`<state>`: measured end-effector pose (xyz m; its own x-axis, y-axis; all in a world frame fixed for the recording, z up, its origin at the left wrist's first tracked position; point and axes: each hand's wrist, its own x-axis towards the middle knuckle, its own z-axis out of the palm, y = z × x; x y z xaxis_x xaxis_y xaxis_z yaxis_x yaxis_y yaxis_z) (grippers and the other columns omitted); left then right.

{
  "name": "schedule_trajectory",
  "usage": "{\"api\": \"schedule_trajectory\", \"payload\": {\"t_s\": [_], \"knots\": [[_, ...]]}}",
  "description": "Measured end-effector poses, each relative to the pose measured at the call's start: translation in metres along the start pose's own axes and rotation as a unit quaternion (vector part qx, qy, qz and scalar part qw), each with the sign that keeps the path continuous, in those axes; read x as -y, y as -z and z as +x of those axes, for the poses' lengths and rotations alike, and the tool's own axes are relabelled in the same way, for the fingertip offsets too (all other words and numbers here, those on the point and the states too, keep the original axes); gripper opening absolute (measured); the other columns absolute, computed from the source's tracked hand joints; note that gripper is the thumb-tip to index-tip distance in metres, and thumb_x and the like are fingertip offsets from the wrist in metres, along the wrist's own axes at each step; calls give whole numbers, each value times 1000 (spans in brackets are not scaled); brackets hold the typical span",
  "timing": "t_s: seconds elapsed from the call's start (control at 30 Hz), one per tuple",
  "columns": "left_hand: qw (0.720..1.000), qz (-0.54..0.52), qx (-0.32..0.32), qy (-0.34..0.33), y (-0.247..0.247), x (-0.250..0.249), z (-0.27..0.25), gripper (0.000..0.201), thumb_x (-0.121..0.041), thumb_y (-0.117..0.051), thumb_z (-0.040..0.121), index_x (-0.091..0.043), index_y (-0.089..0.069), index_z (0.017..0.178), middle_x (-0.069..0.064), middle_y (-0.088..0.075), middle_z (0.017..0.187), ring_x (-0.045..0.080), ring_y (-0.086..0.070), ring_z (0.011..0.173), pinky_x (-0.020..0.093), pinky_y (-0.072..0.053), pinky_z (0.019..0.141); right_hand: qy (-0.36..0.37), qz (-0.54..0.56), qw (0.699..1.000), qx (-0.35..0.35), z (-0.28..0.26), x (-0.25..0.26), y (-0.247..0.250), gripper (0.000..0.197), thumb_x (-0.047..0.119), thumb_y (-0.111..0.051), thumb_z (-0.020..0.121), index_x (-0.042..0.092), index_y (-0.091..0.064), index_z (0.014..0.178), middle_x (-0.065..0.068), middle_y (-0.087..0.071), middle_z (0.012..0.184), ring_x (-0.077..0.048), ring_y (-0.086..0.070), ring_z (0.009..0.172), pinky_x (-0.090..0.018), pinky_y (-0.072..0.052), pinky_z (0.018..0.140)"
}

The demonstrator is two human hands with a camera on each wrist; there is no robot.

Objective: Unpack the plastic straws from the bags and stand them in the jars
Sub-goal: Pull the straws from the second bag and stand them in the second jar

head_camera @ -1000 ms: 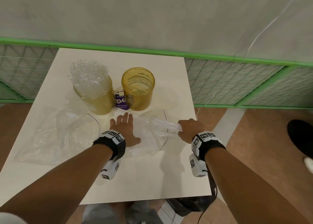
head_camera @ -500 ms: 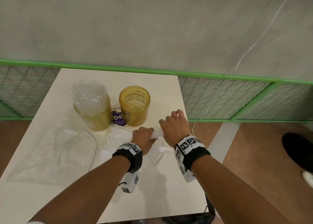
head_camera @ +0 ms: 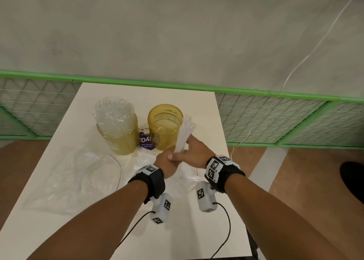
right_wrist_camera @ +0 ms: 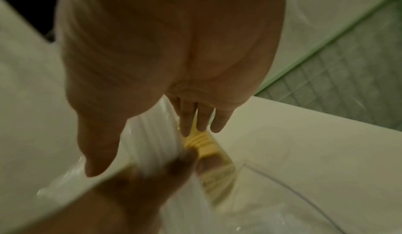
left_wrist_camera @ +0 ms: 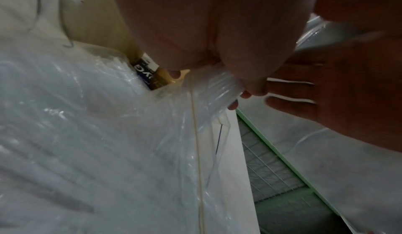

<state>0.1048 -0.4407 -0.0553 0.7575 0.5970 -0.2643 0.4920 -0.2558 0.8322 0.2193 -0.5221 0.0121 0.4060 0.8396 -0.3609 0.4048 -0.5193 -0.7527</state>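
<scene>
Both hands hold one bundle of clear plastic straws (head_camera: 184,133), tilted nearly upright beside the empty amber jar (head_camera: 164,125). My left hand (head_camera: 166,164) grips the bundle's lower end; its fingers (left_wrist_camera: 233,104) curl round the straws (left_wrist_camera: 222,86). Just above it, my right hand (head_camera: 192,151) clasps the bundle (right_wrist_camera: 150,143) between thumb and fingers (right_wrist_camera: 202,120). The left amber jar (head_camera: 118,139) is packed with standing clear straws (head_camera: 113,112). A clear bag (head_camera: 187,178) lies flat under the hands.
A second crumpled clear bag (head_camera: 69,171) covers the left half of the white table (head_camera: 199,106). A purple label (head_camera: 145,140) shows between the jars. A green mesh fence (head_camera: 275,120) runs behind the table; its right edge drops to brown floor (head_camera: 295,181).
The right hand drew the straw bundle out of the bag and swung it up beside the empty jar. The left hand left the bag and took the bundle's lower end.
</scene>
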Motion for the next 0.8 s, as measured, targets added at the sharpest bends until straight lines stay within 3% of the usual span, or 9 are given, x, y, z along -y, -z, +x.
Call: {"api": "schedule_trajectory", "payload": {"t_s": [0.13,0.2,0.27,0.33,0.43,0.5,0.63,0.7,0.8], "knots": [[995,-78,19,-60,9,-12,-3,55,-13,-59,98,-15,-37,148,-2,-51,136,10,-46,126,10,-39,96,36,82,992,-86,17,11,-21,25,38,-77,81,23,-72,100,2,-75,90,-15,-72,88,-45,-59,89],[991,-116,46,-52,16,-8,0,63,-22,-70,90,-18,-40,145,-7,-53,137,10,-50,128,23,-41,107,49,65,989,-125,20,16,-28,14,28,-71,86,16,-71,93,-2,-74,83,-19,-70,82,-44,-59,82],[987,-141,82,5,23,-2,-1,76,-31,-80,72,-16,-49,140,-3,-61,135,14,-55,126,38,-43,111,58,72,984,-155,20,22,-30,10,23,-65,89,14,-69,93,-2,-73,83,-19,-70,81,-42,-58,78],[969,-215,83,84,29,5,-6,68,-25,-78,65,-12,-58,128,5,-65,125,21,-59,121,39,-44,108,68,106,975,-185,22,31,-23,10,21,-61,90,16,-70,90,1,-75,85,-16,-71,83,-38,-57,79],[907,-375,32,188,44,12,-17,16,-13,-52,91,-8,-62,103,12,-66,105,28,-59,106,34,-45,98,92,189,950,-230,26,52,-4,10,20,-60,89,16,-67,83,-1,-75,78,-22,-74,83,-48,-59,85],[860,-457,-9,227,54,20,-18,29,-21,-43,97,-1,-63,104,20,-68,112,35,-61,113,42,-45,103,112,263,926,-247,26,70,4,8,16,-62,90,13,-65,83,-3,-74,75,-28,-74,83,-53,-58,87],[781,-583,-38,219,63,10,-18,53,-42,-44,98,3,-61,120,28,-65,119,44,-63,112,46,-58,84,124,327,908,-229,20,97,-8,18,9,-67,89,20,-67,74,-10,-75,78,-36,-74,87,-54,-59,87],[748,-629,-47,208,64,-3,-17,50,-41,-41,101,0,-64,116,24,-69,112,38,-68,97,48,-56,91,117,282,928,-214,17,94,-22,16,11,-73,83,19,-67,70,-10,-75,79,-29,-73,81,-49,-61,79],[755,-617,-61,212,64,-12,-14,41,-33,-37,104,-6,-67,98,15,-73,85,27,-70,72,40,-60,76,85,278,935,-202,15,82,-35,13,10,-79,78,12,-66,79,-4,-69,74,-16,-69,70,-34,-58,66]]}}
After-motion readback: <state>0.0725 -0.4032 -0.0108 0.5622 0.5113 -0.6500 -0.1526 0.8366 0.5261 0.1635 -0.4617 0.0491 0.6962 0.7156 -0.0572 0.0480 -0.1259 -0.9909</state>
